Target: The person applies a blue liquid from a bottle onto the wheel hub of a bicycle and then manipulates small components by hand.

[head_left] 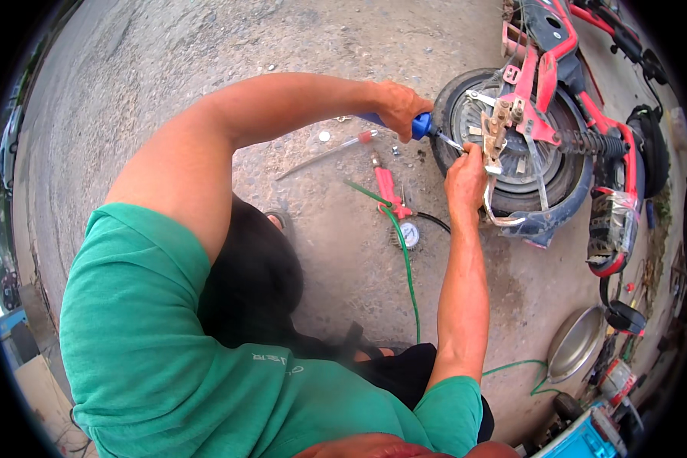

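My left hand [398,107] is closed on a blue tool [421,124] with a black collar and a slim metal shaft, which points toward rusty metal fittings [498,126] on a red two-wheeler's frame [546,80]. My right hand [466,179] has its fingers curled at the far end of the shaft, beside those fittings and the wheel's tire [446,103]; exactly what it grips is hidden. Below the blue tool, a long rod with a red end [320,156] and a pink inflator gun [387,187] with a round gauge [408,235] lie on the concrete.
A green hose [409,282] runs across the ground near my legs. At the lower right are a metal basin [575,343], a bucket [617,382] and a bright blue box [588,435]. A small white disc [324,137] lies near the rod.
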Tool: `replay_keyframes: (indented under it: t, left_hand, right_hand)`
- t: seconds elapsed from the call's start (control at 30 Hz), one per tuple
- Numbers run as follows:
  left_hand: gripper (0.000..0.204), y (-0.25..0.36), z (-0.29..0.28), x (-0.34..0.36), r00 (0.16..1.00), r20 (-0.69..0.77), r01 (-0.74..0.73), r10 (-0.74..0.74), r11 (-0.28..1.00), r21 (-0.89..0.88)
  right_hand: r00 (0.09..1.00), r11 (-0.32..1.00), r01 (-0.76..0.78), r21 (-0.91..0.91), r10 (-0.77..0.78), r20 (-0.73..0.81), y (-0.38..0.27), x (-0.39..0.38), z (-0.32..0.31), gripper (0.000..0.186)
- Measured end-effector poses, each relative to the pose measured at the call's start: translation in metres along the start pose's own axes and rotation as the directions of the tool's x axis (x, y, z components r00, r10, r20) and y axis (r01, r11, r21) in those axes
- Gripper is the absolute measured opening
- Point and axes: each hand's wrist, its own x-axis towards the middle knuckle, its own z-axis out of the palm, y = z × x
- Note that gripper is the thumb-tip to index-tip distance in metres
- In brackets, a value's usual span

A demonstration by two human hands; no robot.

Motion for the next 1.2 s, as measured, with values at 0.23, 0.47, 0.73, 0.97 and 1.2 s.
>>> replay_keyframes:
  t: [0.23, 0.47, 0.73, 0.97, 1.2]
  left_hand:
    - [0.052, 0.003, 0.001, -0.007, 1.000, -0.014, 0.010, -0.011, 0.998, -0.062]
    - [0.052, 0.002, 0.001, -0.008, 0.998, -0.025, -0.052, 0.050, 0.994, -0.096]
    - [0.051, -0.010, 0.008, 0.006, 0.996, -0.039, -0.084, 0.082, 0.994, -0.076]
    - [0.074, -0.009, 0.010, 0.006, 0.966, -0.160, -0.210, 0.202, 0.977, -0.033]
    - [0.067, 0.004, 0.013, 0.004, 0.934, -0.241, -0.273, 0.265, 0.962, -0.003]
  right_hand:
    - [1.000, 0.999, 0.023, -0.026, -0.023, 0.005, -0.002, -0.001, -0.002, 0.020]
    - [1.000, 1.000, 0.014, 0.024, -0.014, -0.011, 0.001, -0.001, 0.000, 0.019]
    - [1.000, 0.999, 0.009, 0.037, -0.008, -0.020, -0.004, -0.001, -0.001, 0.019]
    - [0.999, 1.000, 0.016, 0.010, -0.015, -0.030, -0.006, -0.001, -0.003, 0.018]
    - [0.992, 0.994, 0.099, -0.045, -0.102, -0.072, 0.010, 0.003, 0.007, 0.019]
